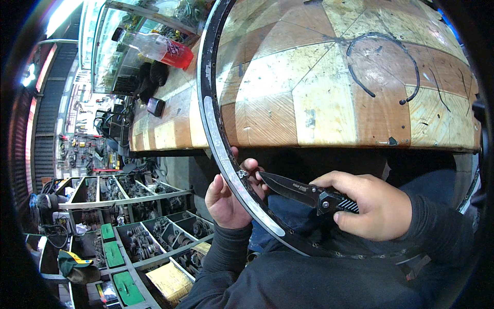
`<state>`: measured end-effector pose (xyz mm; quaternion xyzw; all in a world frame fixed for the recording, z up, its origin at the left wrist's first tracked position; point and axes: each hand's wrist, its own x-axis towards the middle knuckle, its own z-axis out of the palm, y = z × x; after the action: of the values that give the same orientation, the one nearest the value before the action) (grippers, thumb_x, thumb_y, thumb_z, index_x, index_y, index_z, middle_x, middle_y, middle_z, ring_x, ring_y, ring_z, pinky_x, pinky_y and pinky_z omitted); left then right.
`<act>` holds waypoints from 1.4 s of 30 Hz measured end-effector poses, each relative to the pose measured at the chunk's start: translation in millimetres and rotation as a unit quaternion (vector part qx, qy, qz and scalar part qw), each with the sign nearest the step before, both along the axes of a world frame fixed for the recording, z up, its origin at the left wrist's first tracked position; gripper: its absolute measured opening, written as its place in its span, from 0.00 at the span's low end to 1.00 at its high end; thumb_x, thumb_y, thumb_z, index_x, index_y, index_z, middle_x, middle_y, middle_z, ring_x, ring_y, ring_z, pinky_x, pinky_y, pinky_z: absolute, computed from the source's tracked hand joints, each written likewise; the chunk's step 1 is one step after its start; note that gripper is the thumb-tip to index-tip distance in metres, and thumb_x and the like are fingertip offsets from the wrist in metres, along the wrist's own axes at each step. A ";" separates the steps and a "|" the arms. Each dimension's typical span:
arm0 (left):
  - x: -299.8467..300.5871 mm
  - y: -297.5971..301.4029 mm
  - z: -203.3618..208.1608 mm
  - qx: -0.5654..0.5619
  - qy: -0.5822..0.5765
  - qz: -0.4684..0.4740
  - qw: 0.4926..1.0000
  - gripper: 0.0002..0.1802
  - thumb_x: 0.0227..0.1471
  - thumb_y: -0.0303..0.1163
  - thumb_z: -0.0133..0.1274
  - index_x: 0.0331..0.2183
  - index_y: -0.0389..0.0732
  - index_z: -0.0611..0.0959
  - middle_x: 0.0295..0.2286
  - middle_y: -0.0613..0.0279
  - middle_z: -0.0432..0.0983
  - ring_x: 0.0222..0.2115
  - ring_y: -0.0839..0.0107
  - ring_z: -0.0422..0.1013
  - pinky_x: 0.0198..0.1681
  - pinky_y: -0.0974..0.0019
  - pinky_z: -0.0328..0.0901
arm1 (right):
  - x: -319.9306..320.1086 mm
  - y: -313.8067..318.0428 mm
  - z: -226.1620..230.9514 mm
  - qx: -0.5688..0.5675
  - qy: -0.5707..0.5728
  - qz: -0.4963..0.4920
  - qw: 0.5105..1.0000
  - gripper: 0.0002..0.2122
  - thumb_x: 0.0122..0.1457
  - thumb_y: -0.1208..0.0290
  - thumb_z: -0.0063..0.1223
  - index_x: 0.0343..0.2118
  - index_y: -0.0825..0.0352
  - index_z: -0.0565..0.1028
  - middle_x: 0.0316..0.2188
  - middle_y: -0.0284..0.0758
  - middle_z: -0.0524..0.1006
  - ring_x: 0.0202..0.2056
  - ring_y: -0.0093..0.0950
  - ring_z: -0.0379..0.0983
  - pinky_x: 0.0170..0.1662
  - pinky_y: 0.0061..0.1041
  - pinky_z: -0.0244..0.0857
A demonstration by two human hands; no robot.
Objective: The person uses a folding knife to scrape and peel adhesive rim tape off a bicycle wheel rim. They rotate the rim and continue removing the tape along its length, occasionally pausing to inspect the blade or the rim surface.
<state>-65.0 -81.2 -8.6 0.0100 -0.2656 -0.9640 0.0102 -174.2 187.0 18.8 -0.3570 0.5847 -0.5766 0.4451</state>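
A large black wheel rim [213, 123] with a silver inner band curves from the top of the view down across my lap. My left hand [226, 198] grips the rim from the left, thumb and fingers wrapped over its edge. My right hand [368, 206] is closed around the black handle of a folding knife [301, 191]. The knife's dark blade points left, and its tip touches the rim beside my left fingers. Both sleeves are dark.
A wooden patchwork table [329, 87] fills the upper middle, with a thin black wire hoop [383, 67] lying on it. A plastic bottle with red drink [162, 47] lies at the upper left. Metal shelves with parts and green boxes [116, 255] stand at the lower left.
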 end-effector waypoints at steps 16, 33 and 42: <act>-27.7 -5.7 94.6 -0.861 0.145 0.250 0.419 0.20 0.39 0.25 0.57 0.40 0.38 0.81 0.42 0.53 0.69 0.44 0.58 0.65 0.52 0.58 0.58 | -0.2 3.9 -0.8 -0.010 0.046 -0.039 0.998 0.24 0.50 0.81 0.50 0.54 0.73 0.66 0.41 0.47 0.77 0.44 0.37 0.76 0.49 0.31 0.68; -87.3 19.4 149.3 -0.938 0.253 -0.227 0.069 0.07 0.37 0.27 0.55 0.26 0.46 0.82 0.33 0.64 0.72 0.39 0.62 0.67 0.49 0.52 0.57 | -7.6 6.7 -4.0 0.027 0.120 -0.040 0.992 0.23 0.50 0.82 0.50 0.52 0.74 0.66 0.35 0.47 0.77 0.38 0.40 0.78 0.44 0.32 0.70; -97.3 20.4 149.0 -0.929 0.255 -0.260 0.065 0.05 0.37 0.28 0.55 0.24 0.48 0.80 0.31 0.66 0.73 0.38 0.63 0.68 0.49 0.54 0.58 | -3.2 5.6 -13.5 0.009 0.140 -0.052 0.989 0.23 0.50 0.81 0.51 0.52 0.74 0.66 0.38 0.49 0.77 0.41 0.42 0.77 0.46 0.33 0.69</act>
<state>-162.3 -60.8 140.4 -0.3240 -0.9128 0.1790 -0.1725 -177.4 192.7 5.3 -0.3993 0.6645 -0.5376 0.3316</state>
